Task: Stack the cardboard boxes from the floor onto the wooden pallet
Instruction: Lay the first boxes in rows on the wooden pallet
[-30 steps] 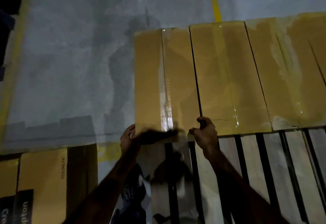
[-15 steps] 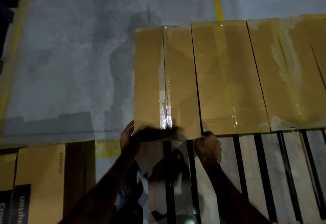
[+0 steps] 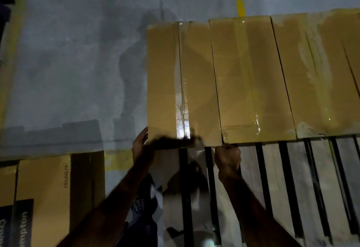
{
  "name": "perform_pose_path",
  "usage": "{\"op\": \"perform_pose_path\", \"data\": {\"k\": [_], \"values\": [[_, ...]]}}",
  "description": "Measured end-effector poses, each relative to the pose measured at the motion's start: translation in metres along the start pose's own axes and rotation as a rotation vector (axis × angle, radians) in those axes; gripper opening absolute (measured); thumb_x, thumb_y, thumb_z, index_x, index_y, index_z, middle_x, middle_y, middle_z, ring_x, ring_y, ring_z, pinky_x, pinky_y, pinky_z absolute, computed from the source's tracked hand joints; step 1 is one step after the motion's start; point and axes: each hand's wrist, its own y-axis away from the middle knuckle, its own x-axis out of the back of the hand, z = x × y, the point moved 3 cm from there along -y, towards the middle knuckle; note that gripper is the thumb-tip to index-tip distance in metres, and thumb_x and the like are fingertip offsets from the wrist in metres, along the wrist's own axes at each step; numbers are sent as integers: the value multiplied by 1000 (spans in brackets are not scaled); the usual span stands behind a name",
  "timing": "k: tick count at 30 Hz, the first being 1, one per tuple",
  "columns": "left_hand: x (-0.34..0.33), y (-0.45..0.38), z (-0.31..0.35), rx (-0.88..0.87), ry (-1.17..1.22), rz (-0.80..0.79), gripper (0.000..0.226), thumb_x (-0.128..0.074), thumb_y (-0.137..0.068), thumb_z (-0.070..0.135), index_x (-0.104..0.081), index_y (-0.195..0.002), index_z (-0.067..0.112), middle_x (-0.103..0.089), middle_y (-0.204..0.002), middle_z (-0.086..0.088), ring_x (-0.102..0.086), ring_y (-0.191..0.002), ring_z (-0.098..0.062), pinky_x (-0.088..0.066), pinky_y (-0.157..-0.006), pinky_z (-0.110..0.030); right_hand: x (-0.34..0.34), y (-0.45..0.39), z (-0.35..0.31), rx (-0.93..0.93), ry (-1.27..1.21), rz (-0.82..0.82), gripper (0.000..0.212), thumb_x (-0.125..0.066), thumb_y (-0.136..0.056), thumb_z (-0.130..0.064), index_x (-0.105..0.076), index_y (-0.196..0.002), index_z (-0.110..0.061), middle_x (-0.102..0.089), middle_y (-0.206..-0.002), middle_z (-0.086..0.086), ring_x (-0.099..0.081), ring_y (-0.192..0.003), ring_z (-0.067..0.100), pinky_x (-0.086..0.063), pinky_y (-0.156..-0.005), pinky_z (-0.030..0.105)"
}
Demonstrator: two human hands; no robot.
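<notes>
My left hand (image 3: pixel 142 146) and right hand (image 3: pixel 227 158) curl around the near corners of a long cardboard box (image 3: pixel 182 83) lying on the wooden pallet (image 3: pixel 272 178), stretching straight away from me.

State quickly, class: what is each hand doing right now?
Left hand: grips the leftmost box at its near left corner.
Right hand: fingers curled at that box's near right corner.

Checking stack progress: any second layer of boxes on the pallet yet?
No: the cardboard boxes lie side by side in one layer on the wooden pallet, and nothing rests on their tops.
</notes>
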Motion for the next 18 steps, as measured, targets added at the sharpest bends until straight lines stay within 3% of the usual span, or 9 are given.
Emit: {"op": "perform_pose_path", "data": {"k": [8, 13, 18], "values": [[2, -2, -3, 40, -67, 39, 59, -84, -90, 24, -61, -144, 33, -67, -138, 15, -60, -128, -6, -50, -113, -50, 0, -3, 4, -56, -74, 29, 23, -67, -90, -17, -77, -109, -11, -73, -113, 18, -65, -109, 43, -55, -91, 42], [4, -4, -11, 29, -68, 29, 59, -80, -93, 20, -59, -148, 30, -65, -142, 12, -57, -134, -11, -49, -113, -51, -16, -22, 27, -79, -115, 32, 18, -66, -77, -28, -78, -89, -27, -77, -90, 3, -72, -89, 35, -63, -84, 54], [2, -1, -4, 14, -82, 25, 57, -79, -95, 22, -59, -147, 31, -65, -138, 16, -58, -129, -5, -50, -113, -47, -21, -29, 35, -89, -128, 31, 18, -64, -74, -25, -79, -85, -24, -76, -82, 2, -73, -82, 34, -64, -78, 55]]}}
